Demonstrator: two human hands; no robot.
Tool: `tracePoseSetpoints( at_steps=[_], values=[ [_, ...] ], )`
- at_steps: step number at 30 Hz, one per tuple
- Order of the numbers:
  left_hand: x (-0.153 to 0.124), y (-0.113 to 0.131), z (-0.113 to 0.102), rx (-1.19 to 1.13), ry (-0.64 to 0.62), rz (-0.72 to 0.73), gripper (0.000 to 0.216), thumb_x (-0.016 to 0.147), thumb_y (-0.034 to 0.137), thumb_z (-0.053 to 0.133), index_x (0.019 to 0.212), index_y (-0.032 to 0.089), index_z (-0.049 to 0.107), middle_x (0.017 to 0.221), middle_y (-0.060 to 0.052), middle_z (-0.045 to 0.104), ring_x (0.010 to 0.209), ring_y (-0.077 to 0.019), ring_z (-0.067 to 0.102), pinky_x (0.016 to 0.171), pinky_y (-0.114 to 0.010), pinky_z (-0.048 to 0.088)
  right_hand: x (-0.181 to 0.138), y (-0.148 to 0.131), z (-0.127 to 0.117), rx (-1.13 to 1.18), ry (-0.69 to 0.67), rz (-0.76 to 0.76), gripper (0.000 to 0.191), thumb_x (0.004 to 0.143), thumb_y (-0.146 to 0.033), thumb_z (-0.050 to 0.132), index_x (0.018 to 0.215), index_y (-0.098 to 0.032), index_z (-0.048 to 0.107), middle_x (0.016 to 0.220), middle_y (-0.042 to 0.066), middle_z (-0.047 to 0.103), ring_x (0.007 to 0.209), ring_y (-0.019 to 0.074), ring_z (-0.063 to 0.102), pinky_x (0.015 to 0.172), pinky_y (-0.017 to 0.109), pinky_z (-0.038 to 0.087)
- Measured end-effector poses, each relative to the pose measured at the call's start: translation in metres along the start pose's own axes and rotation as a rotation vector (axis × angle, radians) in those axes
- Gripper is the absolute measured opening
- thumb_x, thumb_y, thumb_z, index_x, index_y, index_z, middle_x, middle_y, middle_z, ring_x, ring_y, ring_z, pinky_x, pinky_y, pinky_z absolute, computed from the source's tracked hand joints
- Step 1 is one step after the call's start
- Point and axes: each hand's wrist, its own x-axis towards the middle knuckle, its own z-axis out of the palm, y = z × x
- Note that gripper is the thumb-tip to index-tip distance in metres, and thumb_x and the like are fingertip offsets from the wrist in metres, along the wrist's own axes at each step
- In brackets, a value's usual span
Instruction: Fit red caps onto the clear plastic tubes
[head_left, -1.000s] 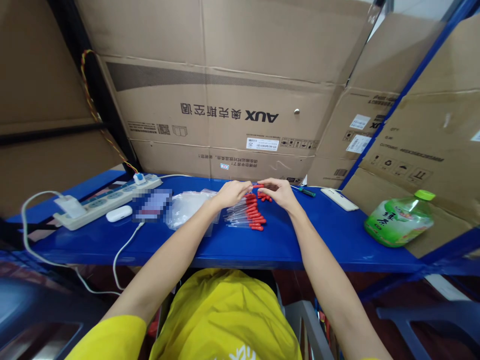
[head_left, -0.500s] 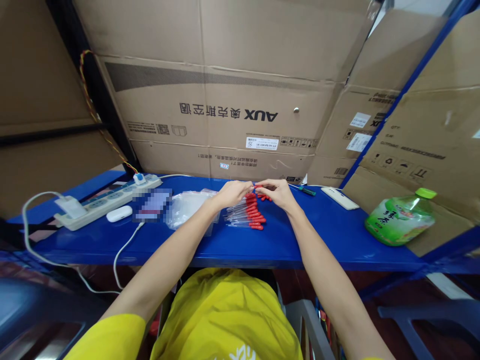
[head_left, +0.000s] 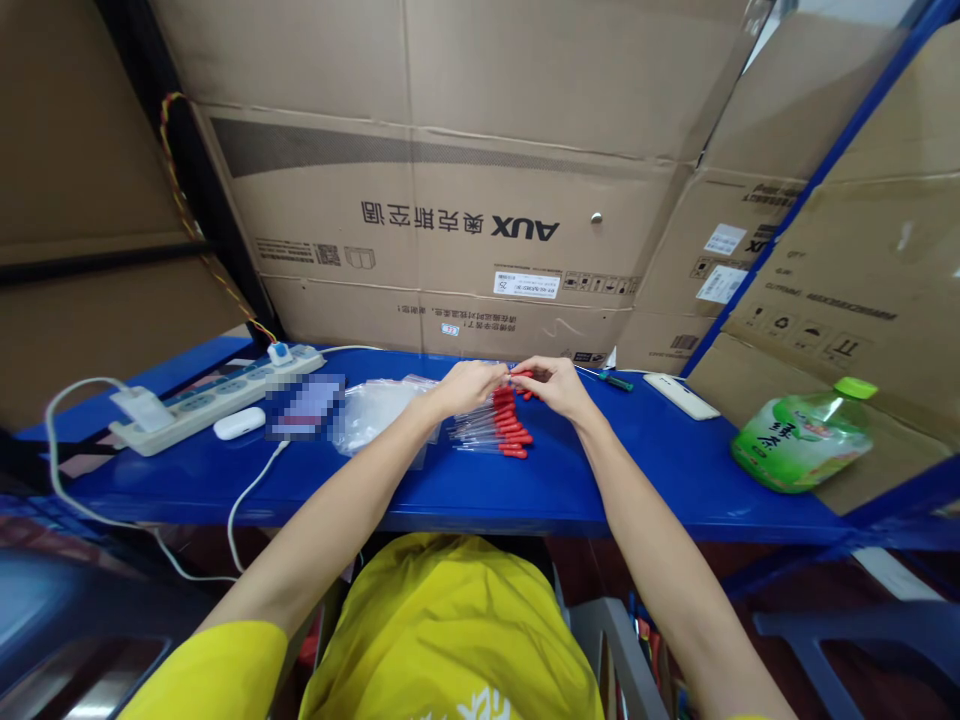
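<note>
Just below the frame's centre, red-capped clear tubes (head_left: pixel 513 427) lie in a row on the blue tabletop (head_left: pixel 555 490). Above them the right hand (head_left: pixel 553 380) pinches a red cap (head_left: pixel 522 375), fingers nearly closed — the left hand (head_left: pixel 471 385) is just beside, its grip hidden, impossible to tell.

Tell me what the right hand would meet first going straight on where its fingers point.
Probably the left hand, just ahead of the right hand; whether the two touch is unclear.

The left hand (head_left: pixel 472 386) hides part of the clear tubes (head_left: pixel 477 433), and pixelation blurs a flat item (head_left: pixel 306 406).
</note>
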Motion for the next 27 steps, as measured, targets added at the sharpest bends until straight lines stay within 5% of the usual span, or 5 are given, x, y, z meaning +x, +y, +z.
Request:
tracePoseSetpoints(
  at_steps=[13, 20, 27],
  values=[
    [0.003, -0.006, 0.008, -0.291, 0.109, -0.043, 0.047, 0.111, 0.048, 0.028, 0.104, 0.020, 0.065, 0.091, -0.004, 0.072, 0.085, -0.0202, 0.067, 0.075, -0.028, 0.044, 0.005, 0.008, -0.001, -0.055, 0.052, -0.084, 0.032, 0.083, -0.049, 0.078, 0.095, -0.021, 0.071, 0.086, 0.003, 0.073, 0.075, 0.0190, 0.069, 0.072, 0.032, 0.057],
    [-0.004, -0.035, 0.006, -0.201, 0.368, -0.236, 0.040, 0.110, 0.040, 0.032, 0.117, 0.021, 0.066, 0.111, -0.008, 0.075, 0.106, -0.0233, 0.069, 0.093, -0.032, 0.047, 0.005, 0.015, -0.004, -0.173, 0.022, -0.034, 0.029, 0.084, -0.047, 0.077, 0.093, -0.020, 0.073, 0.081, 0.001, 0.072, 0.065, 0.0167, 0.063, 0.065, 0.030, 0.051],
    [-0.004, -0.055, 0.031, -0.092, 0.148, -0.313, 0.021, 0.099, 0.026, 0.054, 0.112, 0.021, 0.070, 0.108, -0.007, 0.077, 0.098, -0.0230, 0.069, 0.085, -0.031, 0.049, 0.007, 0.019, 0.011, -0.497, -0.068, -0.184, 0.026, 0.090, -0.049, 0.075, 0.088, -0.023, 0.080, 0.086, 0.005, 0.074, 0.082, 0.0206, 0.060, 0.081, 0.035, 0.046]
  ],
)
